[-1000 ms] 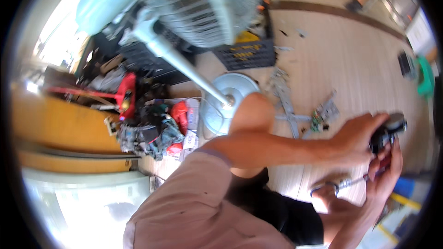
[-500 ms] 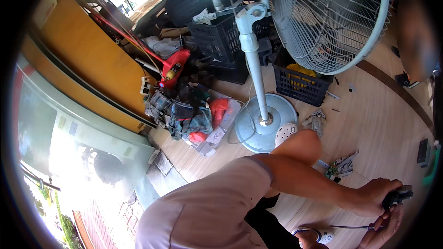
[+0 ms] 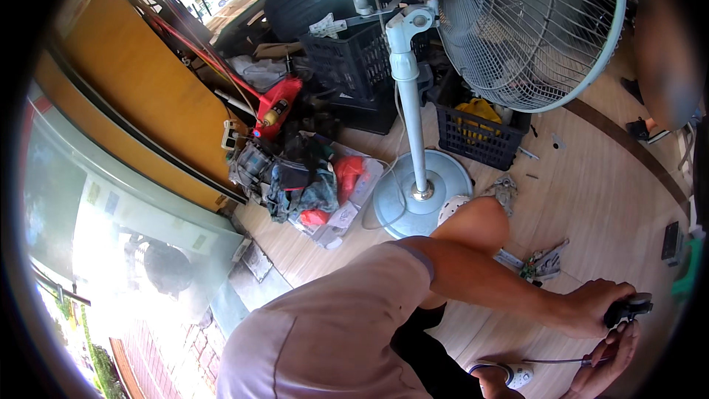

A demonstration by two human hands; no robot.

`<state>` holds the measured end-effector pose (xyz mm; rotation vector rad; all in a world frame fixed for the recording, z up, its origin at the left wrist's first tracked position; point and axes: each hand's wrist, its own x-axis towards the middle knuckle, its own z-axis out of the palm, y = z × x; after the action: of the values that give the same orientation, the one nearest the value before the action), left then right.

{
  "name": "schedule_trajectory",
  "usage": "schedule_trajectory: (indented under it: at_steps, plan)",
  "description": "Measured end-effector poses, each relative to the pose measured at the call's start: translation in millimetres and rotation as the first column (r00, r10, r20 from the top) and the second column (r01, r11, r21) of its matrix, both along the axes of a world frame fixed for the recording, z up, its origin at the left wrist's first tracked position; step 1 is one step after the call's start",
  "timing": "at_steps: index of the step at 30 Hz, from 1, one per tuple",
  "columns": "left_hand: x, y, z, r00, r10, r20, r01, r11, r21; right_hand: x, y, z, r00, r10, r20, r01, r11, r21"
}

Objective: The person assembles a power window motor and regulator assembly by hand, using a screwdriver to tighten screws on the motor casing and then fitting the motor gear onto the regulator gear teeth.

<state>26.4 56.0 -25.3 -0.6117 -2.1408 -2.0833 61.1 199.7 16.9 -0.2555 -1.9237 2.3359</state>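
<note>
Black part point(image 3: 626, 310), thin-shafted tool point(image 3: 569, 360) in 2 hands point(image 3: 594, 307); white sheet point(image 3: 343, 215) illegible.

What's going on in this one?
A person's left hand grips a small black part off to the right. The right hand, just below it, holds a thin-shafted tool with the shaft pointing left, away from the part. A pale blue standing fan rises from the floor ahead, and loose pieces lie near the person's knee.

Left arm point(image 3: 491, 277) outstretched, left grip point(image 3: 593, 308) curled beside right grip point(image 3: 607, 367)
</note>
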Motion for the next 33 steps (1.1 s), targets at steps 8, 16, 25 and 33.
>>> schedule_trajectory:
  at_steps: [8, 16, 25, 33]
  plan:
    - [8.8, -0.6, 2.4, 0.999, -0.01, 0.032, 0.011, 0.999, -0.039, 4.7, 13.6, -20.4, 0.989, -0.09, 0.117, 0.087, 0.996, 0.03]
    - [2.1, -24.2, 16.8, 0.978, -0.117, 0.173, 0.125, 0.992, -0.032, 1.2, -12.7, -3.9, 0.999, 0.049, -0.012, -0.05, 0.994, -0.096]
    - [-1.5, -8.6, 2.2, 0.965, -0.181, 0.193, 0.182, 0.983, 0.009, 4.4, -7.8, -7.3, 0.998, -0.047, -0.036, 0.046, 0.998, -0.036]
    - [-4.5, -10.3, 0.5, 0.949, -0.208, 0.236, 0.214, 0.977, -0.003, -2.2, -10.2, -6.7, 0.995, -0.052, 0.089, 0.058, 0.996, -0.065]
